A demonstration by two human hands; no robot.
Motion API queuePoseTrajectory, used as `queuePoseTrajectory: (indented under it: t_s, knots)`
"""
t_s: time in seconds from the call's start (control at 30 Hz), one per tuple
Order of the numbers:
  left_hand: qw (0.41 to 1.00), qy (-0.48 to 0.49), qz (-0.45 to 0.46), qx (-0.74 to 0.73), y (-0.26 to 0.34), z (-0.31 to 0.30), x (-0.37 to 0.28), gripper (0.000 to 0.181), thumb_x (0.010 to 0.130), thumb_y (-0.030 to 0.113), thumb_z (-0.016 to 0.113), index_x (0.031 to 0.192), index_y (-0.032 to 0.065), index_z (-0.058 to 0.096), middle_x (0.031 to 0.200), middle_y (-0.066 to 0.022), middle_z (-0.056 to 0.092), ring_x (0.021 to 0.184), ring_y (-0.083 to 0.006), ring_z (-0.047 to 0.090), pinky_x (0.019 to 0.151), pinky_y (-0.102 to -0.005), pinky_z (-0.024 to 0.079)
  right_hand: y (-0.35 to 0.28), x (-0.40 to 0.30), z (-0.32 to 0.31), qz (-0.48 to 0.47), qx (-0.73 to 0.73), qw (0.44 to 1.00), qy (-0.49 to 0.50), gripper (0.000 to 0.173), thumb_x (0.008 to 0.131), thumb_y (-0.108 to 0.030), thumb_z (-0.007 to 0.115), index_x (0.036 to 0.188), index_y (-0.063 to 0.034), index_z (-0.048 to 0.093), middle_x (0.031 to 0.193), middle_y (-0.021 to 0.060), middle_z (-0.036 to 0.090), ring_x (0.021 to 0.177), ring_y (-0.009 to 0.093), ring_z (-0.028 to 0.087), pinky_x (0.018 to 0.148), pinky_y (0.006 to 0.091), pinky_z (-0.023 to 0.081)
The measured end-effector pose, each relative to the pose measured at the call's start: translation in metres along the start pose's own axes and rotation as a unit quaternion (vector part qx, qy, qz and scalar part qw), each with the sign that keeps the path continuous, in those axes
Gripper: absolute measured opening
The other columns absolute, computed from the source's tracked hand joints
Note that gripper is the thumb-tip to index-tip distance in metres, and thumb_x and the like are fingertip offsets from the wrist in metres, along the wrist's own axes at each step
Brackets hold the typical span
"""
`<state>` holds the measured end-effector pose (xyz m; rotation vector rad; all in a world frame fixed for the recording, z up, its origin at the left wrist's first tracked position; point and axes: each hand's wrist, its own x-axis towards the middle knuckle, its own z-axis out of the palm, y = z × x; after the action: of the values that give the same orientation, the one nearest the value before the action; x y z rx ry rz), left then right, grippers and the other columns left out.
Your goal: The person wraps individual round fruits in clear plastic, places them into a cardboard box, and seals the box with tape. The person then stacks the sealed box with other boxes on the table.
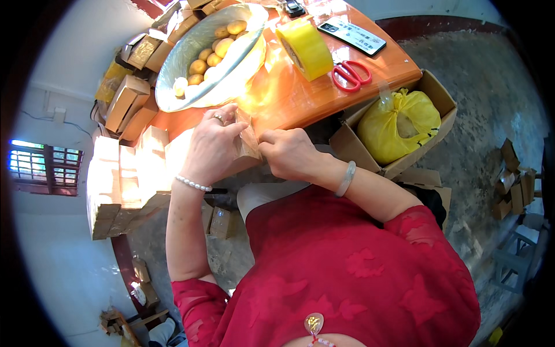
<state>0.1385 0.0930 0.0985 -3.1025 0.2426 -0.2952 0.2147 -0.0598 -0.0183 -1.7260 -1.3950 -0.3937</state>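
My left hand [212, 145], with a pearl bracelet and a ring, grips a small cardboard box [246, 161] at the table's near edge. Clear tape appears to lie over the box's top. My right hand [289, 152], wearing a pale bangle, pinches the right end of the same box. Its fingertips are partly hidden, so I cannot tell whether card or tape is between them. Beyond my hands a plastic-lined basin [173, 82] holds several round yellow-brown fruits [213, 59]. A large yellow roll of packing tape [310, 50] rests to its right, with red-handled scissors [352, 77] next to it.
Stacked cardboard boxes [149, 149] stand at the left in bright sun. On the orange wooden table [299, 104] lies a phone [353, 37]. An open carton [360, 152] beside the table holds a tied yellow bag [396, 130]. A plastic stool [514, 258] stands far right.
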Motion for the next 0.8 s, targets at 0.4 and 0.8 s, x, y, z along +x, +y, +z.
queuePoseTrajectory:
  t_s: [0.4,0.8]
  knots:
    - [0.999,0.022,-0.007,-0.022,0.002,-0.003,-0.002,0.040,0.079,0.000,0.054,0.118,-0.0001,0.059,0.123,-0.0192,0.059,0.111,-0.0360,0.057,0.094,-0.0410,0.047,-0.009,0.000,-0.001,0.064,0.144,0.987,0.032,0.028,0.074,0.001,0.063,0.102,-0.0011,0.063,0.090,0.0153,0.065,0.076,0.033,0.065,0.068,0.0396,0.053]
    - [0.979,0.011,-0.102,-0.178,0.012,-0.012,-0.024,0.050,0.077,0.013,0.065,0.123,-0.0010,0.052,0.120,-0.0200,0.060,0.115,-0.0360,0.056,0.098,-0.0417,0.044,-0.017,0.022,-0.009,0.161,0.186,0.969,0.024,0.024,0.084,-0.025,0.064,0.091,-0.0022,0.068,0.078,0.0185,0.065,0.073,0.035,0.065,0.065,0.0431,0.052]
